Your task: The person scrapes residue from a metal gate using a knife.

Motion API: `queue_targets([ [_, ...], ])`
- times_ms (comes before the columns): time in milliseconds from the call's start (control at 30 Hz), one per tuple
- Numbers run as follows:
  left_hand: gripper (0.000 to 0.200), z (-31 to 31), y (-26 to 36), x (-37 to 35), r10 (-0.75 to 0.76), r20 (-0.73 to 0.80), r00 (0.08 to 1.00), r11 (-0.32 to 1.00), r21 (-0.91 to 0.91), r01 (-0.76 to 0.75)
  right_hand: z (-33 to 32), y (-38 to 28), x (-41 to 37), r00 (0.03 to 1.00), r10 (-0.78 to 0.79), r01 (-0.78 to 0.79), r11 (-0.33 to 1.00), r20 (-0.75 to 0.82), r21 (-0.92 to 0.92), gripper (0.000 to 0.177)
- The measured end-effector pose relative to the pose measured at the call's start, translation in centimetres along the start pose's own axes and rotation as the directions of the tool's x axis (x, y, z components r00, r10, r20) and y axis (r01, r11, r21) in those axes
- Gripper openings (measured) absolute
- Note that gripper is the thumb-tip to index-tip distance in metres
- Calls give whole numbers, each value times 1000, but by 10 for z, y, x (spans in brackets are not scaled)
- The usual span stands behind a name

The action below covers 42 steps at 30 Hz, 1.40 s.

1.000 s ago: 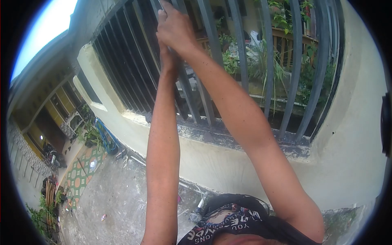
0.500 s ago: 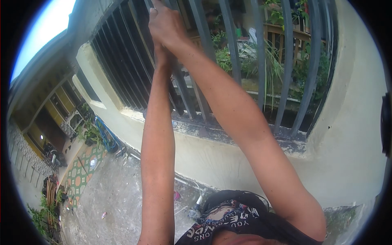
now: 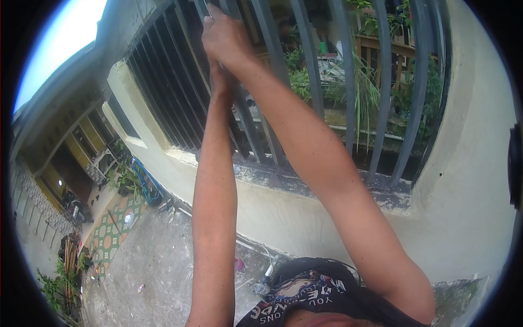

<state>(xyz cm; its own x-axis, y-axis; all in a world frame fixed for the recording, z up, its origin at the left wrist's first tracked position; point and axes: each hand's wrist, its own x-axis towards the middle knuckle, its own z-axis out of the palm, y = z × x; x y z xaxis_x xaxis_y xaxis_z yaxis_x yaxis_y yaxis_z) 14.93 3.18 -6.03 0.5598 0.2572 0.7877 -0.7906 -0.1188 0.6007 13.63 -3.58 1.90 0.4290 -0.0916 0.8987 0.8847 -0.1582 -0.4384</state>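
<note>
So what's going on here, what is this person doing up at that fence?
A person is reaching up with both arms to the dark metal bars set on a pale low wall. The right hand is closed in a fist against one bar near the top. The left hand sits just below and behind it, mostly hidden, so its fingers cannot be made out. What exactly the hands grip is not clear. Green plants show through the bars.
</note>
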Motion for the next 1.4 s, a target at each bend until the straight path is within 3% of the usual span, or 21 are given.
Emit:
queue_targets([
  [100,72,9,11,-10,-81,-43,996,994,-82,78,-3,3,-11,1000,5,-5,1000,7,4,47],
  [300,81,1,-2,1,59,36,998,998,-20,-58,-23,-4,-14,997,-27,21,997,78,68,47],
  [500,82,5,6,-5,-34,-15,999,999,10,34,-26,-7,-15,996,-15,9,997,85,72,47],
  [600,70,21,26,-16,-76,-62,995,993,-94,70,-29,-7,-13,994,-21,10,994,109,106,47],
  [667,66,15,16,-12,1,-55,998,999,-36,-3,-30,-8,-13,992,-16,3,994,122,107,47],
  [800,62,1,2,0,-25,-16,1000,999,-35,24,-28,-18,-12,993,56,-60,997,105,38,47],
  [867,58,-4,-3,3,58,20,998,986,155,-60,-25,-19,-13,993,67,-69,997,95,25,46],
  [1000,54,-7,-8,8,11,31,999,1000,28,-11,-30,-21,-16,992,67,-74,995,109,65,46],
  [1167,59,-13,-20,15,23,-31,999,981,193,-16,-23,-19,-11,988,75,-81,996,137,37,46],
  [1267,60,-20,-25,18,-39,-45,998,983,176,46,-14,-18,-3,989,118,-116,993,89,-25,46],
  [1400,61,-12,-16,9,-15,-3,1000,981,196,15,-20,-14,-15,991,92,-97,994,96,42,47],
])
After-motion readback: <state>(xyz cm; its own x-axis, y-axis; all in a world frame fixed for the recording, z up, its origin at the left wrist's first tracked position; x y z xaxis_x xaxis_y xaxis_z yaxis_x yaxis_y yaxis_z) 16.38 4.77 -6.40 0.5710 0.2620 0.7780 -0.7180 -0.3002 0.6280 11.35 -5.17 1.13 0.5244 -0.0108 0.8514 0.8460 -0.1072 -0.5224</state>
